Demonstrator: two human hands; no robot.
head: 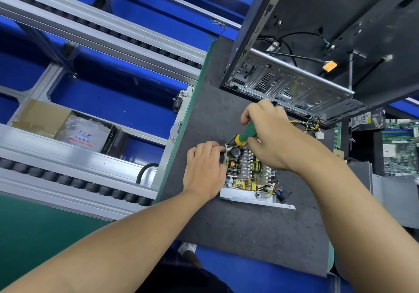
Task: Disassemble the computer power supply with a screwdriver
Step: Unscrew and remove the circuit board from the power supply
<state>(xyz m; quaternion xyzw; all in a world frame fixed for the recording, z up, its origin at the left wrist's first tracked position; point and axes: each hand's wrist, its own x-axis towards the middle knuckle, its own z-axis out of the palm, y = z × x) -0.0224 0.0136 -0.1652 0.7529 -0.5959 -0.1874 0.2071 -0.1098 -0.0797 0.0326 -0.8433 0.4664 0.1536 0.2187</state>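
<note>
Power supply [247, 175] sits cover-off on the bench [249, 236], board bare, at six o'clock from the computer case [294, 84]. Your left hand [204, 168] grips its nine o'clock edge; your right hand [269, 138] wraps the screwdriver [246, 134], tip down at the board's eleven o'clock corner. Board screws likely remain.

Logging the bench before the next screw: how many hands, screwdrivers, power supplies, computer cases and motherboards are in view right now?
Hands: 2, left hand and right hand
Screwdriver: 1
Power supply: 1
Computer case: 1
Motherboard: 1
Total: 6
</note>
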